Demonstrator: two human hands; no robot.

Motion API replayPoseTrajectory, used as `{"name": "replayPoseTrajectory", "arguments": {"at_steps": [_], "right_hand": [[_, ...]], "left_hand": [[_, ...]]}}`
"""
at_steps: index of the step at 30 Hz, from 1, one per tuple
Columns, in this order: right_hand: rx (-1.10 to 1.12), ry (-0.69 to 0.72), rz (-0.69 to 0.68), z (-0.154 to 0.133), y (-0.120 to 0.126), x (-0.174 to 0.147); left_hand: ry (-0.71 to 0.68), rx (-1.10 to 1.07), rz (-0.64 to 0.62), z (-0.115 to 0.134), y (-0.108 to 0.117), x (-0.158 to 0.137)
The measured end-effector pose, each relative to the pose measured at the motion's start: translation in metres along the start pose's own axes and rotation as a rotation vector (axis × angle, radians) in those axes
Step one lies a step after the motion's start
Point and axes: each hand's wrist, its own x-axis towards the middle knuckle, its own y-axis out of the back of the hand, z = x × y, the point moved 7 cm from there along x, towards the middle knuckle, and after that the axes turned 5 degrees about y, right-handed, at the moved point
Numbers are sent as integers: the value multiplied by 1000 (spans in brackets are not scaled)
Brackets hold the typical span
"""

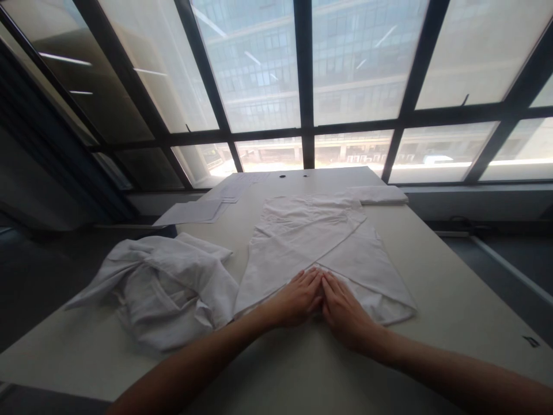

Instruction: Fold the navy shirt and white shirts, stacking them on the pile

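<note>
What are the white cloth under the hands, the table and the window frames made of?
White cloth: probably cotton or a blend, matt; it creases softly. Table: perhaps laminate, smooth and pale with a faint sheen. Window frames: likely metal, dark-finished, with slim, straight bars.

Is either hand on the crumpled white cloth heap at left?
No, the left bare hand and right bare hand both touch the flat-laid, folded white cloth.

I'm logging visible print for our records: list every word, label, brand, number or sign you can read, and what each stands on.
No text can be read.
Paper sheets: any print is too faint and blurred to read.
Small dark mark on the table: too small to make out.
Spread white cloth: no lettering visible.
</note>
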Motion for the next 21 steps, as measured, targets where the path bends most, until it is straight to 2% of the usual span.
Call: {"name": "replayPoseTrajectory", "arguments": {"at_steps": [2, 5, 21], "right_hand": [[-33, 6, -62, 7, -15, -3], [-67, 18, -94, 20, -22, -15], [-104, 1, -145, 54, -9, -54]], "left_hand": [[3, 33, -32, -9, -13, -3], [-15, 85, -33, -19, -19, -16], [53, 119, -45, -32, -11, -74]]}}
